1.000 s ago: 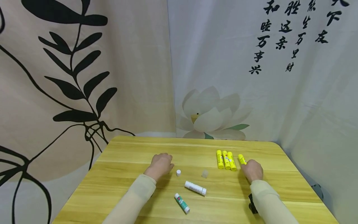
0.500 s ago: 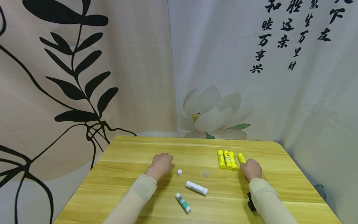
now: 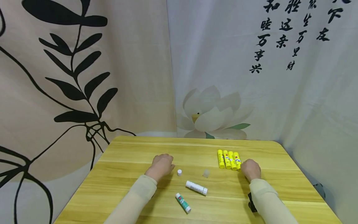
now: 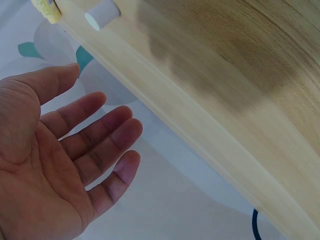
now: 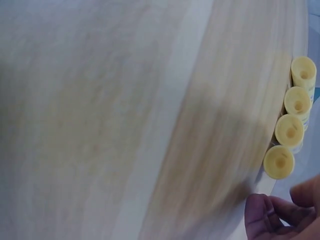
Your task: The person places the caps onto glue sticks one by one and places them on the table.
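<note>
Several yellow glue sticks lie side by side in a row toward the back right of the table. My right hand is just right of the row's last stick. In the right wrist view, its loosely bent fingers hold nothing and sit a little apart from the nearest round yellow stick end. Left of the middle, my left hand hovers over the table, palm and relaxed fingers showing in the left wrist view. A small white cap stands close to it.
A white tube and a green-and-white glue stick lie on the wooden table between the arms. Near the centre is a small translucent piece. A printed curtain hangs behind the table.
The last yellow glue stick moved left with my right hand until it lined up beside the others. My right hand now grips nothing. The left hand stayed in place.
</note>
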Available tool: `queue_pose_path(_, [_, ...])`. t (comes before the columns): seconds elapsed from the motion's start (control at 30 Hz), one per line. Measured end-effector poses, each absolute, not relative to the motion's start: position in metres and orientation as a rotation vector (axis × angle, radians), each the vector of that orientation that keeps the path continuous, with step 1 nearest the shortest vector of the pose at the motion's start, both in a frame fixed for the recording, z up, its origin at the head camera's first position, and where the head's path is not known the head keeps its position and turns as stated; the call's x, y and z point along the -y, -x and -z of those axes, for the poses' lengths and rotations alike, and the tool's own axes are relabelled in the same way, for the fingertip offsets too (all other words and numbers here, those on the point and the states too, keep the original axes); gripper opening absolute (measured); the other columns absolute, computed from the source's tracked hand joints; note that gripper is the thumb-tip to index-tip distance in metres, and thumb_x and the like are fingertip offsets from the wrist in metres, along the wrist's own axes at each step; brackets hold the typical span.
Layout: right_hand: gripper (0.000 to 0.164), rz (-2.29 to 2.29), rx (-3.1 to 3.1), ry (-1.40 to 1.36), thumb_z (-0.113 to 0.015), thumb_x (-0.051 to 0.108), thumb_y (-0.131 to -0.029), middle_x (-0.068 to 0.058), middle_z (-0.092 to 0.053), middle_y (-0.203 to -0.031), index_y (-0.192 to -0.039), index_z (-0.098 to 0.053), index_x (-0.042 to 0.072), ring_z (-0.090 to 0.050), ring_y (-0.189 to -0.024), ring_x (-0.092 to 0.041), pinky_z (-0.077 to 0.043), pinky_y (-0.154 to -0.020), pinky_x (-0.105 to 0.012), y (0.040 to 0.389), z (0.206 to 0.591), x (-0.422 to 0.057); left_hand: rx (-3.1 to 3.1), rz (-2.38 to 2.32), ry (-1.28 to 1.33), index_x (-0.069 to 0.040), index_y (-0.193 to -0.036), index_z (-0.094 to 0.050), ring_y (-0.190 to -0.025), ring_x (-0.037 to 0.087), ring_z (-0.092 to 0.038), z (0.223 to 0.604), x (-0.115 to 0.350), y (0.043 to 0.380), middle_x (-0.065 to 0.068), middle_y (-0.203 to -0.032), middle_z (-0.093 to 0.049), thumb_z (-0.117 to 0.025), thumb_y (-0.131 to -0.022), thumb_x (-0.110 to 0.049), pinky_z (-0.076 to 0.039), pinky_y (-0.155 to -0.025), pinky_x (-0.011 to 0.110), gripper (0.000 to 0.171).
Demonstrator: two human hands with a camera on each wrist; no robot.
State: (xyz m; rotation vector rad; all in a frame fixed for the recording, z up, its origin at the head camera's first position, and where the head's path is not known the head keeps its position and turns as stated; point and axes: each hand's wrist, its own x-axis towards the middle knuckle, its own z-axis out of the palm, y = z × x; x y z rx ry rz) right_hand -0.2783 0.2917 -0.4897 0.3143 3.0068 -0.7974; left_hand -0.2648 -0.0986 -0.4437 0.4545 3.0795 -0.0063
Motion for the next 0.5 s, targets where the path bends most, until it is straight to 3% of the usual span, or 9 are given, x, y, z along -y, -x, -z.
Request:
queue_pose_path(0.3, [0.036,0.808,-3.005,-0.294,-0.037,0.010,-0.098,-0.030,-0.064,-0.100,-0.103,-0.062,-0.016,-0.060,-0.082,-0.035,-0.051,-0.078,-0.052,0.2765,0.4896,-0.2934,-3.071,0.014,-0.451,-0.010,-0.105,-0.070,-0.091,0.023,-0.065,0.4442,0.0970,0.2641,0.004,-0.098,-0.067,-0.067,-0.096,-0.034,-0.055,-0.077,0.042,0.026])
queue_pose_path(0.5, [0.038,0.813,-3.006,-0.270,-0.036,0.011,-0.099,-0.030,-0.064,-0.102,-0.104,-0.062,-0.015,-0.060,-0.085,-0.036,-0.050,-0.079,-0.053,0.2748,0.4879,-0.2943,-3.075,0.006,-0.478,-0.010,-0.102,-0.070,-0.086,0.021,-0.064,0.4450,0.0958,0.2624,0.003,-0.093,-0.067,-0.067,-0.095,-0.033,-0.056,-0.073,0.040,0.025])
